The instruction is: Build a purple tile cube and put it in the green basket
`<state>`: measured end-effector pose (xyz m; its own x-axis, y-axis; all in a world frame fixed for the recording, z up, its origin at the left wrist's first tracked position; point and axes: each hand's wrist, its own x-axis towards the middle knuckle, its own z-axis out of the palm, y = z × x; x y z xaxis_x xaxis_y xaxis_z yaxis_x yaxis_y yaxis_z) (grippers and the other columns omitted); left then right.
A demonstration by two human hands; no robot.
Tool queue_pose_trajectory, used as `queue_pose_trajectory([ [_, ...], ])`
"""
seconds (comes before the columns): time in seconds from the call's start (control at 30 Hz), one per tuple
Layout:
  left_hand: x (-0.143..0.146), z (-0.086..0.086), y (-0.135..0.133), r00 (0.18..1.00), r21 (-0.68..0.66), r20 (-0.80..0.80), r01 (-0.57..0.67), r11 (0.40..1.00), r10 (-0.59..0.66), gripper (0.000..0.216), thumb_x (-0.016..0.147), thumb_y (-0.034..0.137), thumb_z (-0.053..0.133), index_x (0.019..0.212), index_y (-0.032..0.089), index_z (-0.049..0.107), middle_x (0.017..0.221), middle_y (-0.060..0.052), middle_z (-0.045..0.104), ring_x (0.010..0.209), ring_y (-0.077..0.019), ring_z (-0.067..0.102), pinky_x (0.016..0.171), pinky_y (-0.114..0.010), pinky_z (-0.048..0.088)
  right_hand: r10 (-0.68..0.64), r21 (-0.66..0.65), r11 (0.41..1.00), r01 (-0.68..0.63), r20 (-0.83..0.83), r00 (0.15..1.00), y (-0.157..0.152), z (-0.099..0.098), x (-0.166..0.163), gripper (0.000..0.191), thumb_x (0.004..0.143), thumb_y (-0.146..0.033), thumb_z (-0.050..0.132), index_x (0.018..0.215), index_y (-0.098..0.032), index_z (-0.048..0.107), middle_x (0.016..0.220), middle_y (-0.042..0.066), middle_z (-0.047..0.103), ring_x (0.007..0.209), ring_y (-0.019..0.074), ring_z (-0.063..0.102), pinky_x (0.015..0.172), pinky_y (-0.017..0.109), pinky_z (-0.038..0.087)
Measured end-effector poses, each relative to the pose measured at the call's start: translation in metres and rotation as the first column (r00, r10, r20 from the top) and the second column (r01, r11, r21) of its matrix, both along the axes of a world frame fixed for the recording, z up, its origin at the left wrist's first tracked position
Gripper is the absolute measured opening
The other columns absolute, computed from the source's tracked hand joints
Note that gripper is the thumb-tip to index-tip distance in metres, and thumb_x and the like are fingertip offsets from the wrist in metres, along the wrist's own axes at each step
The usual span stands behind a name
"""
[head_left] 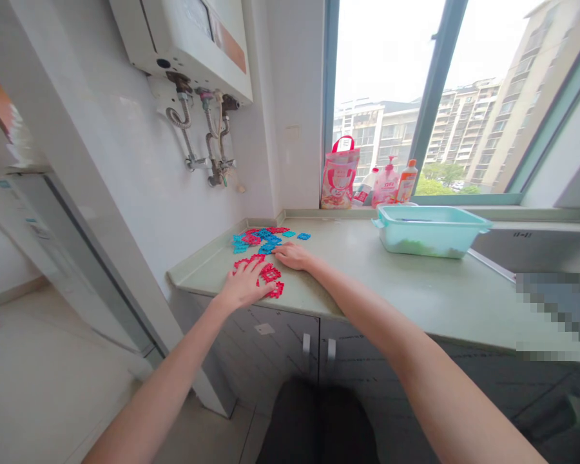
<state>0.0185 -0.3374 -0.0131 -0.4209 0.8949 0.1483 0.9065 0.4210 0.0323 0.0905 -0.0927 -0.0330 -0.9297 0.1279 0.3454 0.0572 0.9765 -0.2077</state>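
Left to right: left-hand grip (245, 285), fingers spread wide apart and pressed flat on red lattice-shaped plastic pieces (270, 274), not clamped, near the front edge of the table (391, 283); blue plastic pieces (265, 240) lying just behind, mixed with more red; right-hand grip (292, 256), fingers together, flat on the table, holding nothing, fingertips just beside the blue pieces; teal plastic tub (430, 231) well apart at right

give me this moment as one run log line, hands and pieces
left hand: spread on red plastic lattice pieces | right hand: flat on green counter, near blue plastic lattice pieces | nearby: teal plastic tub
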Motion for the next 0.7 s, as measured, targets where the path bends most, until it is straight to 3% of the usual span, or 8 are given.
queue_pose_trajectory([
  [0.13, 0.029, -0.001, 0.003, 0.999, 0.003, -0.021, 0.027, 1.0, -0.027, 0.084, 0.096, 0.078, 0.042, 0.165, 0.03, 0.041, 0.174, -0.01, 0.037, 0.158, -0.0423, 0.032, 0.122, -0.068, 0.031, -0.042, -0.055, 0.998, 0.042, 0.012, 0.999, 0.0, -0.004, -0.002, 0.044, 0.107, -0.035, 0.049, 0.147, -0.03, 0.067, 0.158, 0.003, 0.061, 0.151, 0.0302, 0.05, 0.128, 0.05, 0.035],
  [0.27, 0.036, 0.001, 0.005, 0.999, 0.026, -0.027, 0.034, 0.999, -0.033, 0.082, 0.096, 0.075, 0.043, 0.162, 0.028, 0.045, 0.172, -0.011, 0.04, 0.155, -0.0413, 0.036, 0.121, -0.068, 0.033, -0.054, -0.148, 0.988, 0.049, -0.03, 0.998, -0.003, -0.002, 0.0, 0.047, 0.107, -0.035, 0.051, 0.15, -0.027, 0.064, 0.16, 0.007, 0.058, 0.151, 0.0314, 0.049, 0.129, 0.051, 0.034],
  [0.43, 0.038, 0.001, 0.015, 0.99, 0.029, -0.017, 0.142, 0.989, -0.142, 0.076, 0.098, 0.07, 0.043, 0.163, 0.029, 0.045, 0.172, -0.01, 0.04, 0.157, -0.0372, 0.035, 0.124, -0.063, 0.033, -0.084, -0.34, 0.94, 0.022, -0.167, 0.982, 0.002, 0.008, 0.008, 0.052, 0.111, -0.044, 0.037, 0.148, -0.022, 0.066, 0.157, 0.01, 0.061, 0.148, 0.0282, 0.054, 0.126, 0.046, 0.04],
  [0.6, 0.053, 0.001, 0.057, 0.963, 0.021, 0.043, 0.266, 0.964, -0.267, 0.078, 0.097, 0.074, 0.042, 0.162, 0.032, 0.045, 0.171, -0.01, 0.041, 0.157, -0.0385, 0.035, 0.125, -0.066, 0.031, -0.087, -0.489, 0.871, -0.031, -0.216, 0.973, 0.025, 0.007, 0.055, 0.074, 0.108, -0.069, 0.027, 0.135, -0.019, 0.075, 0.139, 0.013, 0.074, 0.132, 0.0333, 0.067, 0.118, 0.053, 0.048],
  [0.7, 0.071, -0.003, 0.095, 0.967, 0.052, 0.084, 0.238, 0.97, -0.242, 0.076, 0.096, 0.075, 0.043, 0.16, 0.034, 0.046, 0.171, -0.011, 0.042, 0.157, -0.0408, 0.035, 0.125, -0.07, 0.027, -0.106, -0.582, 0.812, -0.041, -0.216, 0.971, 0.042, 0.003, 0.103, 0.078, 0.099, -0.081, 0.04, 0.126, -0.019, 0.079, 0.134, 0.013, 0.076, 0.13, 0.0373, 0.067, 0.12, 0.057, 0.045],
])
